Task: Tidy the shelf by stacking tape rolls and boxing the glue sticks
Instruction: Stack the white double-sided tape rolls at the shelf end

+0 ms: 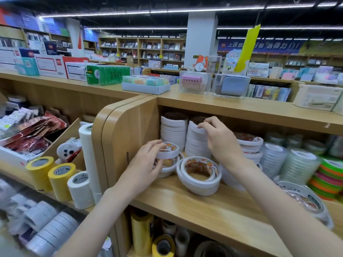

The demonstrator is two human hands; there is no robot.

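Nearest, 2 loose rolls [199, 175] lie flat on the shelf [204, 206]. The left hand [146, 164] pinches a small roll [167, 150] just left of them. Further back, the right hand [219, 138] grips the tall stack's [197, 143] top roll, up and right of the left hand's.

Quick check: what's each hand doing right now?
Left hand: grips a small white tape roll at the shelf front.
Right hand: fingers pinch the top roll of the back stack.
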